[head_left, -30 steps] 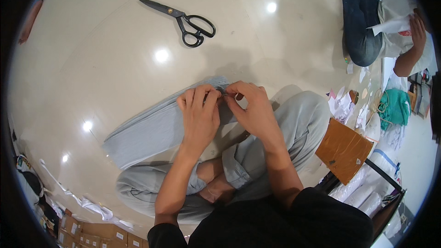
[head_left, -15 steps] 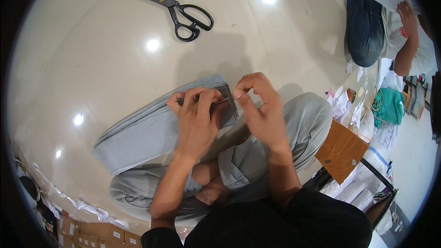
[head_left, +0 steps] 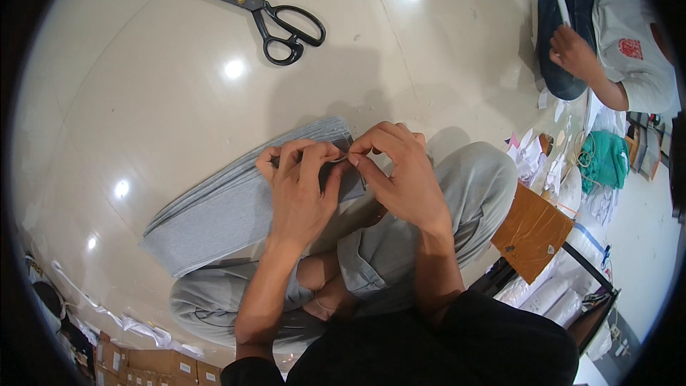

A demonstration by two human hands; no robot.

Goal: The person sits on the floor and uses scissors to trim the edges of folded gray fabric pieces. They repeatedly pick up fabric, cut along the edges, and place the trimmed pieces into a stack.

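A long stack of folded grey fabric (head_left: 214, 232) lies on the floor in front of my crossed legs, slanting from lower left to upper right. My left hand (head_left: 300, 186) is over its right end, thumb and index finger closed on the fabric's edge, the other fingers bent. Meeting it there, my right hand (head_left: 404, 179) pinches the same edge, fingertips almost touching the left ones. The fingers hide most of that darker end, so I cannot make out the detail between them.
Black-handled scissors (head_left: 254, 4) lie on the shiny floor beyond the fabric. A person (head_left: 607, 50) sits at the far right with a white strip. Paper scraps, a green cloth bundle (head_left: 607, 161) and a brown board (head_left: 532, 236) are on the right; cardboard boxes (head_left: 153, 364) stand lower left.
My right hand has moved left and closed on the fabric's edge beside my left fingers. My left hand stays at nearly the same spot. The other person's arm and white strip have shifted.
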